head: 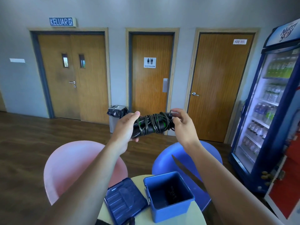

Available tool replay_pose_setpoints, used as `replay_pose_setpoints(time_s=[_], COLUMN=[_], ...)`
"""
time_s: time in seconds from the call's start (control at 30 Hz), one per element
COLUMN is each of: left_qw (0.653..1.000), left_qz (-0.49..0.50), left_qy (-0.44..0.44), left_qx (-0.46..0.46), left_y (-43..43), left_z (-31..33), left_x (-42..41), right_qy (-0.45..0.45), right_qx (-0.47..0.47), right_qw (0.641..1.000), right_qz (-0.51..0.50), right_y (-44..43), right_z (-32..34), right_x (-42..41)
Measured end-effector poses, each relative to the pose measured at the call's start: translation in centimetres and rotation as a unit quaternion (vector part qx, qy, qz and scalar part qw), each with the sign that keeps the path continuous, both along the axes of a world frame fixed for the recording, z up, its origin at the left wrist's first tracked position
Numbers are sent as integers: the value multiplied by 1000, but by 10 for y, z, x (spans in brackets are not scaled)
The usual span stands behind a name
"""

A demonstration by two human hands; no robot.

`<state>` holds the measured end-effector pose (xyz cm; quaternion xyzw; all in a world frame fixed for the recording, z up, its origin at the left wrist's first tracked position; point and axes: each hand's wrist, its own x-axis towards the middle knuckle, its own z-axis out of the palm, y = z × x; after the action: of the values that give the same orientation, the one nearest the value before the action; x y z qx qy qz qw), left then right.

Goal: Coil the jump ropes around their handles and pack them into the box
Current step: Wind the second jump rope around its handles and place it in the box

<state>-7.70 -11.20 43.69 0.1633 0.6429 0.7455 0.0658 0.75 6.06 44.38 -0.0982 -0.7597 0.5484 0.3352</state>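
Hands (125, 127) gripping coiled jump rope (152, 124) ends, seemingly above box (172, 197).

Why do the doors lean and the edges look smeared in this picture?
Head view: the wide-angle lens bows the door frames and stretches the forearms near the bottom; corners go soft and dim. The lit fridge glares pale. The coiled jump rope, between left hand and right hand, stays fairly sharp.
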Motion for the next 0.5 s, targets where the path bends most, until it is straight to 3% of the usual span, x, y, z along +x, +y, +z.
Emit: replay_pose_setpoints(time_s=[0.1,0.3,0.5], left_qw=[1000,998,997], left_qz=[-16,6,53], left_qy=[21,69,49], left_qx=[-13,12,31], left_y=[-10,-24,-28], left_z=[-3,-5,-16], left_x=[-7,-5,-1], right_qy=[-10,9,1], right_qx=[14,-147,-185], right_qw=[1000,989,983], right_qz=[-6,-4,-23], right_y=[-13,-47,-72], right_z=[-1,-6,-13], right_x=[1,0,-3])
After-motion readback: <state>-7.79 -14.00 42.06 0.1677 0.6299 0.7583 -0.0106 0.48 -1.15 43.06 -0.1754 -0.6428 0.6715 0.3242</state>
